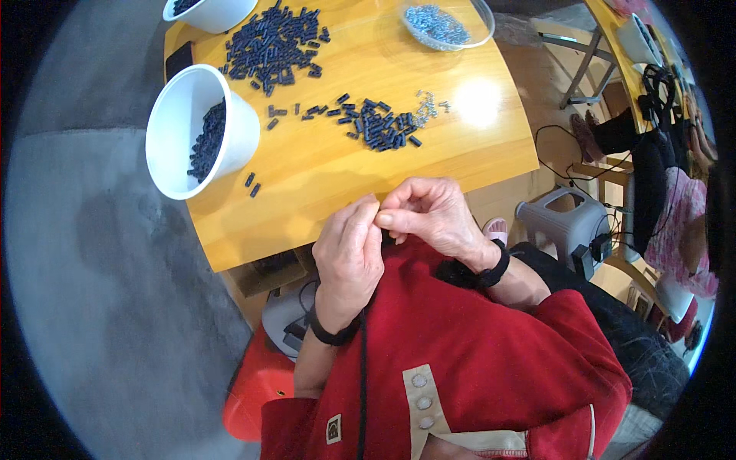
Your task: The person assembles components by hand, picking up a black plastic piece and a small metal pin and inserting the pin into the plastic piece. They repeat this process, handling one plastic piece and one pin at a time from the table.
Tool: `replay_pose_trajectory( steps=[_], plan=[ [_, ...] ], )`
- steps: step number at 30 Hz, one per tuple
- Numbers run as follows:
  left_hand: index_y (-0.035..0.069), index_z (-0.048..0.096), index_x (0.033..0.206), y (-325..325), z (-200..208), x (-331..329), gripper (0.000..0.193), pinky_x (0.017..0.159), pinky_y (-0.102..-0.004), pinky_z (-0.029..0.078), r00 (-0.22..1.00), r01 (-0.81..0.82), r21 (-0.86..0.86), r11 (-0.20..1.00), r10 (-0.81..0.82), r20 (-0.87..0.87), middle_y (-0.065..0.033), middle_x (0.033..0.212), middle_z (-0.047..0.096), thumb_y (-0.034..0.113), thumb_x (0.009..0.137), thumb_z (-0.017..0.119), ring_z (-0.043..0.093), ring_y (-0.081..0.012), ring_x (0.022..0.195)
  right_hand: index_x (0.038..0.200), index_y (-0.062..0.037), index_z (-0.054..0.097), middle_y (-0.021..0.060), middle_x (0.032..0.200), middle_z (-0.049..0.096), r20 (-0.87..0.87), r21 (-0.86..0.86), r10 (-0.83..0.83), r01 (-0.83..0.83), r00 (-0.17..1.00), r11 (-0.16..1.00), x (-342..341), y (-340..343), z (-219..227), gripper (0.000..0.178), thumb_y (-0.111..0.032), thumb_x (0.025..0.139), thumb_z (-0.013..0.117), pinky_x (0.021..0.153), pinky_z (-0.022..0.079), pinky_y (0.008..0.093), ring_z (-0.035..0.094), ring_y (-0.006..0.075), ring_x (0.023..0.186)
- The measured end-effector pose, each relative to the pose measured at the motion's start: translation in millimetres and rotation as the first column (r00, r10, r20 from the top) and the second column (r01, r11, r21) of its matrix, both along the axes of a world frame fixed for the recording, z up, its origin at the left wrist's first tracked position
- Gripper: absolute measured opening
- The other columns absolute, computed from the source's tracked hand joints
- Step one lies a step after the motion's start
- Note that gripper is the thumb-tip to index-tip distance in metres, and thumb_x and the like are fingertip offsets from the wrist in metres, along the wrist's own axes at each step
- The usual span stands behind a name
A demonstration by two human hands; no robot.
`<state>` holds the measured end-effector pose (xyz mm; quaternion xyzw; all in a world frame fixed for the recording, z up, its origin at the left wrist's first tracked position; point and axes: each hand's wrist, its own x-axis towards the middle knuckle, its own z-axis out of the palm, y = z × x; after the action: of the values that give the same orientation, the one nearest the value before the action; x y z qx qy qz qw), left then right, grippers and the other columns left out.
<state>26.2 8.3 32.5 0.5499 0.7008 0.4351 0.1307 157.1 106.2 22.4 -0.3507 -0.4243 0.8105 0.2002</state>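
Observation:
My left hand point(349, 249) and my right hand point(431, 217) meet at the front edge of the wooden table point(299, 199). Both are closed, thumbs and fingertips pinched close together. Whatever sits between the fingertips is too small or too hidden to name. Just beyond them lies a small pile of short black cylindrical pieces point(381, 126). Tiny silvery metal parts point(428, 109) are scattered against the right side of that pile. A white tub point(244, 138) lies tipped toward me at the left, with more black pieces inside.
A larger heap of black pieces point(272, 46) covers the far left of the table. Behind it stands another white tub point(218, 15). A clear bowl point(484, 27) holds silvery parts at the far right. Right of the table are a grey stool point(563, 222), cables and another person's pink clothing point(678, 230).

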Motion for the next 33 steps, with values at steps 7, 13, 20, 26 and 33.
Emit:
replay_pose_trajectory(
  steps=[7, 13, 20, 26, 33],
  plan=[
    [-0.001, 0.067, 0.101, 3.9, 0.2, -1.1, 0.02, 0.076, -0.0323, 0.053, 0.993, 0.066, 0.035, 0.997, -0.069, 0.099, -0.0135, 0.097, 0.068, -0.007, 0.082, 0.068, 0.067, -0.0244, 0.087, 0.086, -0.0023, 0.07, 0.0016, 0.073, 0.067, 0.018, -0.066, 0.102, -0.1, 0.995, 0.993, 4.8, 6.4, -1.4, 0.015, -0.016, 0.088, 0.074, 0.052, 0.049, 0.02, 0.059, 0.0059, 0.059],
    [0.0, 0.069, 0.101, 3.6, -3.7, -2.7, 0.023, 0.074, -0.0313, 0.053, 0.982, 0.015, -0.02, 1.0, -0.011, 0.186, -0.0128, 0.091, 0.069, -0.007, 0.079, 0.071, 0.067, -0.023, 0.082, 0.088, -0.0023, 0.069, 0.0014, 0.076, 0.067, 0.067, -0.017, 0.092, -0.091, 0.994, 0.996, 5.1, 10.8, -1.2, 0.015, -0.017, 0.091, 0.068, 0.056, 0.05, 0.0205, 0.059, 0.0057, 0.063],
    [-0.001, 0.068, 0.099, 12.1, -3.6, -7.5, 0.022, 0.072, -0.0299, 0.052, 0.992, -0.021, -0.024, 0.999, 0.024, 0.121, -0.0121, 0.089, 0.07, -0.007, 0.079, 0.072, 0.067, -0.0215, 0.08, 0.088, -0.0016, 0.069, 0.0003, 0.078, 0.066, 0.071, 0.076, 0.173, -0.178, 0.982, 0.981, 0.8, 27.2, 1.2, 0.014, -0.015, 0.091, 0.068, 0.06, 0.049, 0.0217, 0.059, 0.0056, 0.067],
    [-0.002, 0.067, 0.098, 11.5, -7.3, -17.7, 0.017, 0.072, -0.0281, 0.051, 0.975, -0.051, -0.065, 0.997, 0.064, 0.214, -0.0115, 0.087, 0.069, -0.005, 0.082, 0.071, 0.066, -0.02, 0.079, 0.09, -0.004, 0.071, 0.0093, 0.078, 0.063, 0.323, 0.865, -0.461, -0.06, 0.826, 0.498, -6.3, 78.5, -2.2, 0.009, -0.009, 0.082, 0.072, 0.064, 0.049, 0.0325, 0.063, 0.0196, 0.075],
    [-0.002, 0.068, 0.097, 17.7, -13.7, -23.1, 0.014, 0.07, -0.0274, 0.05, 0.969, -0.048, -0.009, 0.999, 0.048, 0.243, -0.0119, 0.087, 0.068, -0.005, 0.084, 0.069, 0.065, -0.0193, 0.08, 0.082, -0.008, 0.074, 0.0079, 0.078, 0.062, 0.409, 0.911, -0.636, -0.248, 0.655, 0.33, -16.8, 108.4, -15.9, 0.011, -0.018, 0.078, 0.073, 0.067, 0.05, 0.0389, 0.062, 0.0273, 0.075]
  ],
)
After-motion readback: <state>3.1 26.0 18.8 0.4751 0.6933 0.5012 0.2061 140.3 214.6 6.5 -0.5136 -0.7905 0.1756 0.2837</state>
